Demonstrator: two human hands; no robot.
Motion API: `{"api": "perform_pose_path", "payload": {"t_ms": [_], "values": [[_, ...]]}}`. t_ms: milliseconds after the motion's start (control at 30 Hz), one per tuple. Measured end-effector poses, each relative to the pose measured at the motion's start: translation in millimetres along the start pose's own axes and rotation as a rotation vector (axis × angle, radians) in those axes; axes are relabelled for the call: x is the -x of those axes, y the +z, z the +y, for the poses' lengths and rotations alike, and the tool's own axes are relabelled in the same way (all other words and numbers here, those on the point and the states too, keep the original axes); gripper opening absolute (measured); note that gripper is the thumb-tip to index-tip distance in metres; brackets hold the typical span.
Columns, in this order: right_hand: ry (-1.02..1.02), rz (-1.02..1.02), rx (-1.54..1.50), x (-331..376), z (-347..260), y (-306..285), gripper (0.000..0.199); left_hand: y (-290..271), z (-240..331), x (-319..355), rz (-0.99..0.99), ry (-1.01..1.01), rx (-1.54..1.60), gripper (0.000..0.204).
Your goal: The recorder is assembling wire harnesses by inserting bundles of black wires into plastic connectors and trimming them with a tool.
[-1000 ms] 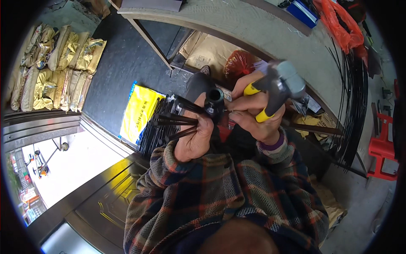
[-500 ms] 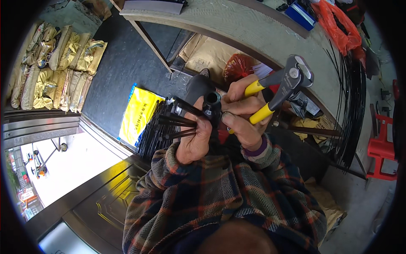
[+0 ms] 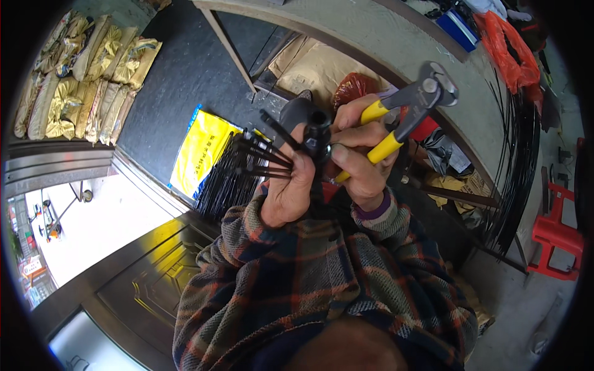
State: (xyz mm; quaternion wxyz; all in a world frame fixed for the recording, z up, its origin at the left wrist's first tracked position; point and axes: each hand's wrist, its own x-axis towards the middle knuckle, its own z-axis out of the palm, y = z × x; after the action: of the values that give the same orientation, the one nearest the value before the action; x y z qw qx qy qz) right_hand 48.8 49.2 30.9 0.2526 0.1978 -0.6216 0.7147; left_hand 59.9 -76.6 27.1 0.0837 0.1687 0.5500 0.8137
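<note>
My left hand is closed around several thin black rods whose blunt ends fan out to the left. A short black tubular part stands between my two hands, its round end facing up, with my left fingers against it. In my right hand are end-cutting pincers with yellow handles and a dark head pointing up and right, away from the part. The right thumb and fingertips press at the right side of the tubular part. What they pinch there is hidden.
Left of my hands, more black rods lie by a yellow bag. A workbench runs across the far side, with a red plastic bag and long black strips at its right. A red stool and stacked sacks flank the space.
The view has shifted slightly. The tubular part has tilted, so its open mouth shows less clearly. My right hand still has the pincers, and my left hand still holds the rods.
</note>
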Motion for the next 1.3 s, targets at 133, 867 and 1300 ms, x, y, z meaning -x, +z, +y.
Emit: {"api": "perform_pose_path", "payload": {"t_ms": [133, 867, 1300], "values": [[-0.045, 0.063, -0.053, -2, -1, 0, 0.014, -5, -6, -1, 0.007, -0.069, -0.084, 0.031], [-0.191, -0.641, 1.284, -35, -52, -65, 0.017, -26, -10, -23, 0.025, 0.011, 0.13, 0.065], [-0.37, -0.754, 1.507, -41, -63, -75, 0.017, -11, -15, -20, -0.161, -0.11, 0.061, 0.068]]}}
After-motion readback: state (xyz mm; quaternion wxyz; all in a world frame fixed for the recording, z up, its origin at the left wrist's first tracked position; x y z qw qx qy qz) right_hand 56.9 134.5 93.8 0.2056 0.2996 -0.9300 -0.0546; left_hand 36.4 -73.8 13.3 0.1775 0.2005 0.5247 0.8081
